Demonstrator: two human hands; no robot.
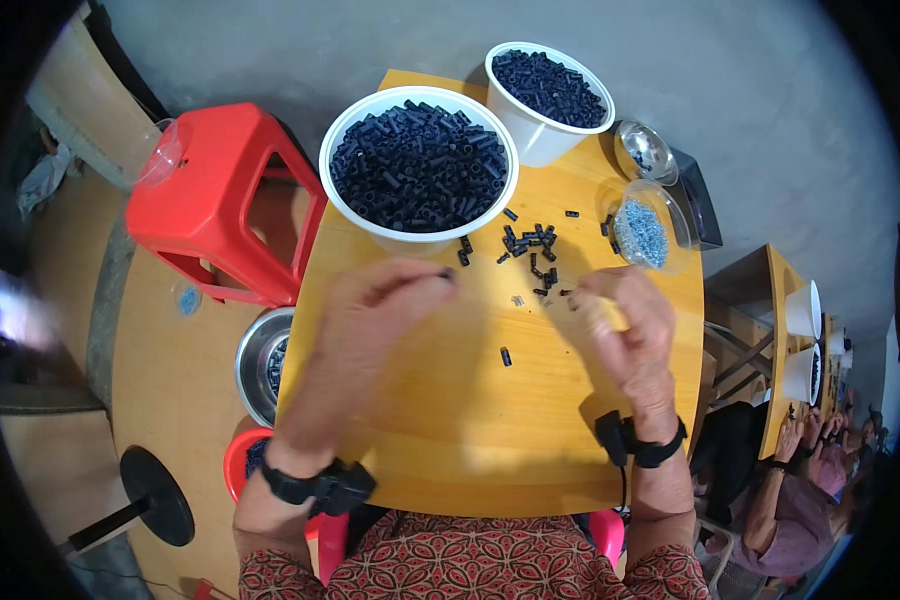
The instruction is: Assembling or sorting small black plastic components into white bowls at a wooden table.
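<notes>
Over the left half of the wooden table (410,440), my left hand (375,305) is blurred by motion. Its thumb and fingertips pinch a small black tube piece (447,274). My right hand (632,325) is closed around a tool with a yellow handle (611,314); its tip is too blurred to make out. Between and beyond my hands lies a loose group of short black tube pieces (530,240), and a single black piece (506,357) rests nearer to me. A few tiny silvery parts (517,300) are scattered beside the group.
Two white buckets, a near one (332,150) and a far one (530,135), are heaped with black pieces. A clear bowl (682,225) of small silvery parts and a metal bowl (645,150) stand at right. A red stool (205,190) is left. People work at another table (770,400).
</notes>
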